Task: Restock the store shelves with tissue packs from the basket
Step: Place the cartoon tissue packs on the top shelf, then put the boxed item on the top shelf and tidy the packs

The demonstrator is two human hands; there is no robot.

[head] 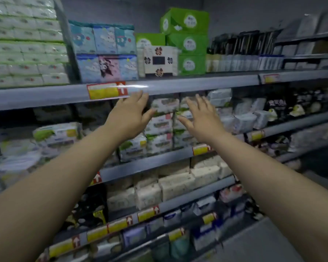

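- Shelving (178, 85) fills the view, several tiers, all stocked. Basket isn't in frame. Where's the task item?
- Tissue packs (160, 127): stacked centre on the second tier down, tucked under the top shelf's lip. Green boxes (186, 42) and cartoon-print packs (104, 52) sit on the tier above, not involved.
- Hands?
- Both empty. Left hand (129, 114) and right hand (204, 118) reach out at either side of the stack's upper rows, fingers straight and spread, palms toward the shelf. Left fingertips are up at the lip, just beside the price label (106, 90). Contact with a pack: can't tell, too blurry.
- Step?
- My guess is squaring up the stack, or about to take a pack. Nothing is being carried.
- Handling?
- Judgement only: light, soft, film-wrapped. The wrap looks slick, so a fingertip pinch would likely grab film and slide. The body should squash and spring back; not fragile. Best hold is flat palms on the two short ends, or thumb on top with fingers under. Push on the face, not a corner, or the row skews.
- Risk?
- Loose stack. Nudge one side and neighbours could tip forward off the tier.
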